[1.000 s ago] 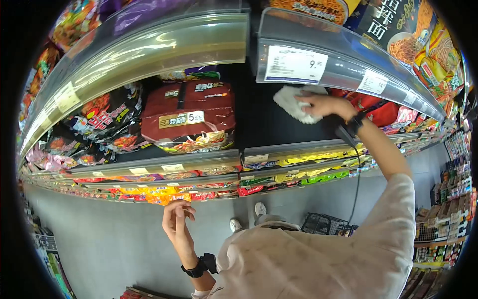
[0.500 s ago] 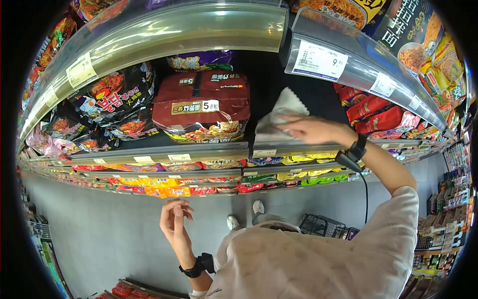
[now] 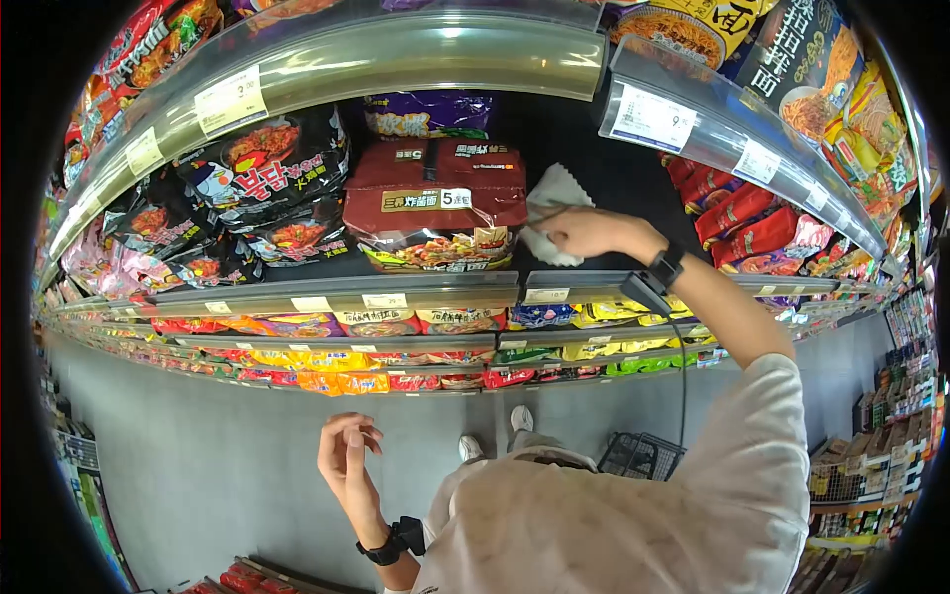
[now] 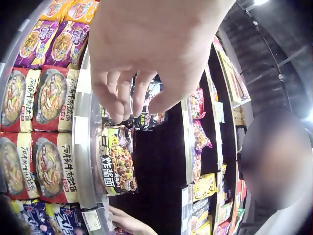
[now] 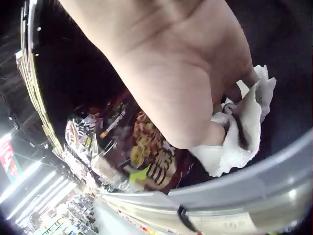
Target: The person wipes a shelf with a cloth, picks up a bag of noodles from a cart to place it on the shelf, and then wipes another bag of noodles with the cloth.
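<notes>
Pinching white cloth (image 3: pixel 556 188), right hand (image 3: pixel 600 234) has shifted left, bringing work beside maroon noodle pack (image 3: pixel 435 180); left hand (image 3: pixel 346 457) loosely curled, empty.

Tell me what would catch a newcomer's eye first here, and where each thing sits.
Likely first, the white cloth bright against the dark shelf, with the right hand on it. Just beside it, on the wearer's left, sits the big maroon noodle pack marked with a 5. Then the black noodle packs with red pictures, further left on the same shelf.
</notes>
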`<state>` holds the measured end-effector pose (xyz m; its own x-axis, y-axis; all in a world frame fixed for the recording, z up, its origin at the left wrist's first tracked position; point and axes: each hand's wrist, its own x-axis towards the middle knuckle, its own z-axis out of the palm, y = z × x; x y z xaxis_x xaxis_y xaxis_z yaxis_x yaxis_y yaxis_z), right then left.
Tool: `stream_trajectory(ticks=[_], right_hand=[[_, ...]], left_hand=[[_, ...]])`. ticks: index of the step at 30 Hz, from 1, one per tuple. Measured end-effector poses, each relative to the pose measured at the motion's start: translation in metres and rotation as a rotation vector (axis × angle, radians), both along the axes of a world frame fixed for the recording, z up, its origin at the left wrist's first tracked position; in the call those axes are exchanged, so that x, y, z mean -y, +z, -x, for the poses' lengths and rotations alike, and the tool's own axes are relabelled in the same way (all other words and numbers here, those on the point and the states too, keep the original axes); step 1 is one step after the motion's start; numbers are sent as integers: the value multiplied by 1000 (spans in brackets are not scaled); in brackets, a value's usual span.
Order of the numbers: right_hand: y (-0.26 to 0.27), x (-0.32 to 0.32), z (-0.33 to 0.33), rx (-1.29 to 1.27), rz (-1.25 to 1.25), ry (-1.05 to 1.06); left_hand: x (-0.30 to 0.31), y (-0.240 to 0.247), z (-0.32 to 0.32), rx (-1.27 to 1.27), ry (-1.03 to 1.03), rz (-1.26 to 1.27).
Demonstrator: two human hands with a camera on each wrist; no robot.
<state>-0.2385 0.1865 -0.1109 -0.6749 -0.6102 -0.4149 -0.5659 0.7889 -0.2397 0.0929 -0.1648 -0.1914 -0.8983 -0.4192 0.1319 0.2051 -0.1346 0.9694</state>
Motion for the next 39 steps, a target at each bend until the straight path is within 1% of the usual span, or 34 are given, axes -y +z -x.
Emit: stream_trajectory(ticks=[1, 2, 4, 6, 7, 9, 10, 12, 13, 14, 15, 16, 18, 20, 22, 24, 25, 26, 27, 28, 30, 31, 32, 34, 35, 37, 38, 39], right_hand=[[-16, -14, -5, -30, 48, 73], [-12, -26, -20, -53, 149, 120], [-10, -63, -28, -3, 213, 76], [-26, -119, -20, -78, 193, 5], [-17, -134, -24, -46, 211, -133], [-34, -184, 0, -84, 125, -309], [-53, -208, 13, -229, 90, -411], [-6, -147, -10, -263, -238, -593], [-31, -152, 9, -354, -278, -598], [0, -97, -22, -400, -393, -680], [-9, -94, -14, -415, -363, -588], [-23, -94, -10, -417, -334, -503], [18, -59, -52, -324, -136, -356], [22, -44, -80, -256, -59, -290], [18, -27, -108, -231, -11, -386], [-17, -43, -122, -496, 136, -284], [-37, -56, -123, -472, 325, -228], [-38, -56, -138, -594, 417, -227], [-35, -55, -155, -706, 431, -260], [-31, -53, -172, -816, 447, -288], [-23, -63, -213, -719, 604, -374], [-21, -73, -235, -656, 632, -413], [-22, -85, -257, -611, 672, -449], [-36, -116, -303, -536, 705, -546], [-46, -132, -327, -487, 713, -602], [-63, -162, -374, -428, 711, -747], [-71, -174, -395, -418, 724, -724], [-79, -185, -415, -416, 728, -837]], left_hand=[[2, 0, 0, 6, 4, 7], [5, 0, -2, 5, -7, 3], [12, -4, -5, 18, 27, 0], [21, -9, -9, 20, 20, 1], [25, -12, -10, 18, 2, -1], [29, -12, -11, 12, -21, -4], [31, -11, -10, 18, -44, 7], [35, -8, -9, 17, -79, 25], [36, -8, -9, 8, -122, 22], [35, -9, -5, -11, -161, 17], [36, -14, -2, -17, -189, -35], [34, -17, 3, -25, -203, -30], [23, -21, 13, 22, -287, -76], [10, -31, 27, 23, -368, -71], [-7, -37, 41, -22, -455, -80], [-30, -31, 53, 15, -524, -47], [-41, -33, 60, -8, -569, 27], [-51, -35, 66, -34, -606, 101], [-60, -34, 75, -47, -660, 193], [-73, -26, 82, -55, -661, 204], [-105, 1, 95, -333, -483, 788], [-120, 15, 100, -363, -517, 802], [-137, 25, 108, -363, -509, 817], [-171, 42, 123, -471, -434, 903], [-187, 50, 132, -463, -418, 918], [-216, 66, 154, -530, -446, 1174], [-229, 67, 165, -516, -425, 1188], [-240, 63, 178, -426, -485, 1245]])
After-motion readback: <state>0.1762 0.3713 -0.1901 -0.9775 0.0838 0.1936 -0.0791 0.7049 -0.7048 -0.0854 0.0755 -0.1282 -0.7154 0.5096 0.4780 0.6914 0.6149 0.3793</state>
